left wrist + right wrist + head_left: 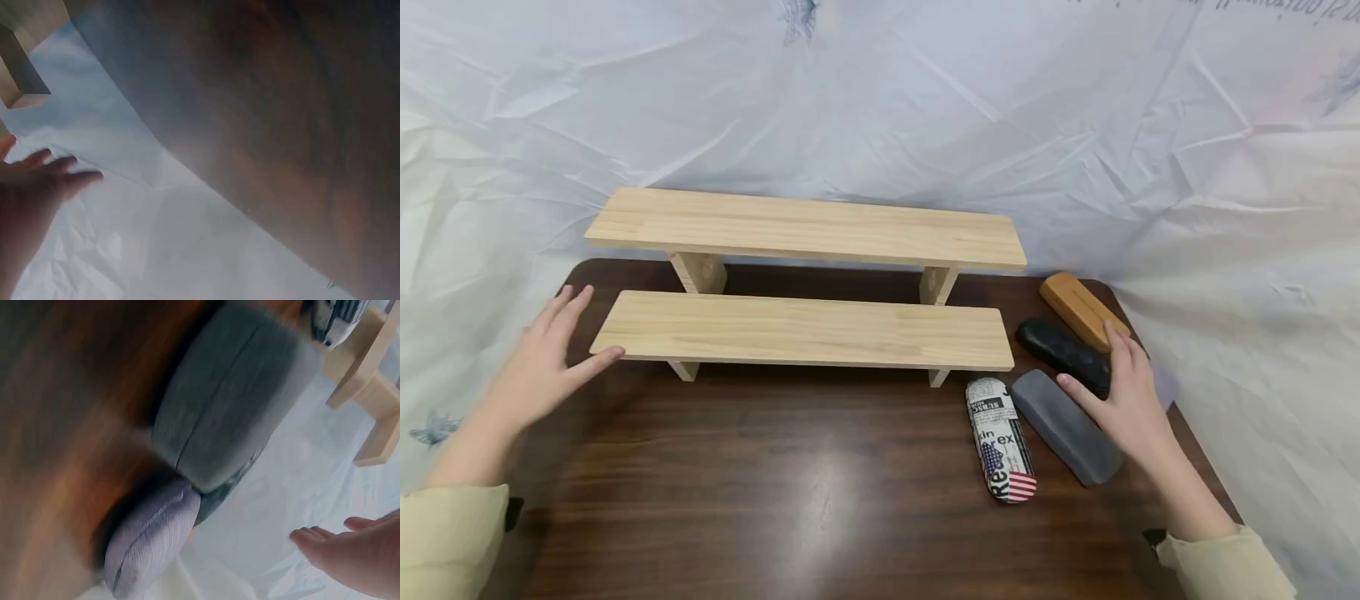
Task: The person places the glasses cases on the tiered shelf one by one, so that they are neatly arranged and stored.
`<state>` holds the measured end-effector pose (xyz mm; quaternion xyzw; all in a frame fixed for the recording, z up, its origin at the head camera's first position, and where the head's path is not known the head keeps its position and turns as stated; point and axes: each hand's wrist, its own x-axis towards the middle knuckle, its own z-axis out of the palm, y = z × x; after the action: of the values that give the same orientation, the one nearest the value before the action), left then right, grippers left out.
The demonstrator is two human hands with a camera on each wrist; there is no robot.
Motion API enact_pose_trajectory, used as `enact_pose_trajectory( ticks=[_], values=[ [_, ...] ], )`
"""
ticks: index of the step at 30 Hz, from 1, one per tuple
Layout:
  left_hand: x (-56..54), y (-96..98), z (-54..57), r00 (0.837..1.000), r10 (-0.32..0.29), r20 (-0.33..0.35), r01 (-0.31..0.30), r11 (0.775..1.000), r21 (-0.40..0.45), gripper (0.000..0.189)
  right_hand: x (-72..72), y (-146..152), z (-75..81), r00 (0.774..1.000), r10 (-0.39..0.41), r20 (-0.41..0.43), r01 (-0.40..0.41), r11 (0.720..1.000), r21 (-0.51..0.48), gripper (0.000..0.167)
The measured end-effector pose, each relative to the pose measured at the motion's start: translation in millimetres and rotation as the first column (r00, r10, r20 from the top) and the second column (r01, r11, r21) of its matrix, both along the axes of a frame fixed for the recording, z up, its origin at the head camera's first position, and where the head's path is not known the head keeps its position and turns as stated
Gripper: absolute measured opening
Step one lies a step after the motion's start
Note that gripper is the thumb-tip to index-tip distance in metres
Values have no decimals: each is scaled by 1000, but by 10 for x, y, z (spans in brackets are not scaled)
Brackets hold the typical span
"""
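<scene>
The left hand (550,362) is spread wide and holds nothing, its thumb tip overlapping the left end of the pale wooden lower board (805,332) in the head view, though whether they touch I cannot tell; the right hand (1127,400) is also empty, fingers extended and thumb apart, above a group of long rounded cases at the right side of the dark brown wood-grain table (737,500); its index fingertip overlaps the orange-tan oblong case (1075,302), contact unclear; next to that lies the glossy black elongated case (1054,343), then the matte dark-grey elongated case (1063,425), then the newsprint-and-flag-patterned oval case (996,417), just in front of the lower board's right end; the ribbed lavender case (150,540) is partly hidden behind the right hand in the head view; the pale wooden upper board (805,227) stands behind and above the lower one, before a wrinkled white sheet (865,108).
</scene>
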<state>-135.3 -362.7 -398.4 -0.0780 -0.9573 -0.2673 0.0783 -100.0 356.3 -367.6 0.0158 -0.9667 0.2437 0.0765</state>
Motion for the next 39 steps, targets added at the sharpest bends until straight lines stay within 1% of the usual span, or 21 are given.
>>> enact_pose_trajectory(
  ticks=[2, 5, 8, 10, 12, 14, 16, 18, 21, 22, 25, 29, 33, 35, 37, 39],
  values=[
    [-16, 3, -9, 999, -28, 18, 26, 997, 75, 100, 50, -36, -5, 999, 16, -37, -18, 999, -41, 99],
    [-39, 24, -16, 998, -46, 46, 40, 993, 112, 108, 131, -105, -9, 995, 28, -92, -37, 995, -98, 93],
    [-58, 42, -13, 997, -29, 71, 20, 992, 126, 116, 197, -184, -18, 988, 36, -153, -58, 988, -142, 86],
    [-72, 42, -19, 996, -15, 85, 3, 990, 141, 119, 235, -238, -28, 980, 51, -194, -86, 980, -180, 82],
    [-89, 32, -36, 995, -9, 98, -8, 985, 171, 120, 270, -288, -41, 971, 72, -227, -125, 965, -229, 77],
    [-109, 18, -63, 994, -12, 109, -10, 980, 200, 120, 311, -339, -57, 966, 91, -243, -160, 946, -280, 74],
    [-138, -1, -94, 992, -29, 123, -2, 968, 249, 119, 351, -388, -79, 963, 112, -245, -189, 928, -321, 72],
    [-172, -19, -119, 990, -45, 132, 6, 960, 281, 118, 388, -431, -107, 963, 128, -238, -209, 913, -352, 69],
    [-230, -44, -141, 984, -77, 160, 18, 940, 340, 115, 437, -478, -151, 965, 147, -218, -221, 902, -371, 67],
    [-245, -53, -143, 982, -85, 170, 21, 937, 349, 113, 450, -490, -164, 967, 148, -208, -219, 898, -381, 66],
    [-285, -77, -144, 973, -116, 201, 33, 925, 377, 111, 492, -522, -201, 975, 146, -170, -203, 899, -389, 63],
    [-321, -101, -145, 963, -141, 231, 45, 924, 379, 109, 537, -555, -255, 980, 157, -122, -194, 895, -402, 61],
    [-345, -103, -138, 955, -148, 258, 43, 927, 371, 107, 555, -549, -338, 969, 206, -138, -245, 868, -431, 60],
    [-348, -101, -135, 952, -150, 268, 42, 927, 372, 106, 564, -542, -373, 964, 224, -146, -266, 860, -437, 59],
    [-352, -99, -137, 951, -149, 272, 40, 928, 370, 106, 577, -540, -398, 963, 231, -142, -270, 863, -428, 59],
    [-357, -101, -147, 951, -148, 272, 39, 929, 367, 106, 597, -548, -410, 966, 226, -123, -257, 869, -422, 59]
  ],
)
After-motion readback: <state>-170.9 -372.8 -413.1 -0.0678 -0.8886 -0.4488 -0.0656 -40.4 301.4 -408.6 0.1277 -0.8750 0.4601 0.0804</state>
